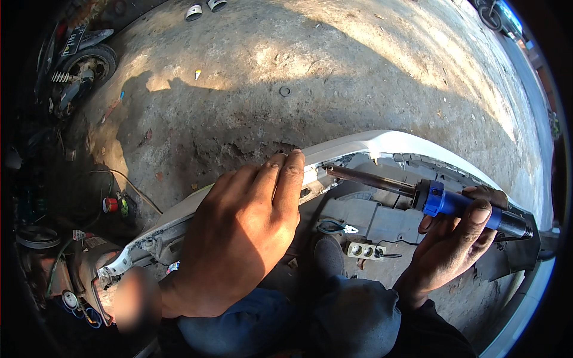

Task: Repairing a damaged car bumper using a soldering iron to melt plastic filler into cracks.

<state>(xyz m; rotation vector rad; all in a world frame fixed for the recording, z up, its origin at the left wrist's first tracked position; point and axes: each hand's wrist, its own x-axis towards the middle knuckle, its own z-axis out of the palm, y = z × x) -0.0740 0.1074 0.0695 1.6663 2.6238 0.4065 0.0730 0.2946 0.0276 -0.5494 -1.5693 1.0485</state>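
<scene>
Right fingers [476, 218] grip the blue iron [443, 201], long axis pointing left and slightly away; left fingers [270, 182] overlie the white panel [346, 143], grip unclear.

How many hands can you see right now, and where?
2: the left hand rests on the white panel; the right hand, farther right, holds the blue-handled tool. No others show.

Hard sunlight and deep shade inside a dark fisheye rim
Sun streaks the rough ground [418, 36] at the upper right and catches the left hand [239, 238]; the white panel [391, 142] gleams, the far left sinks into murk, straight edges bow, and a soft blur covers a patch at lower left
</scene>
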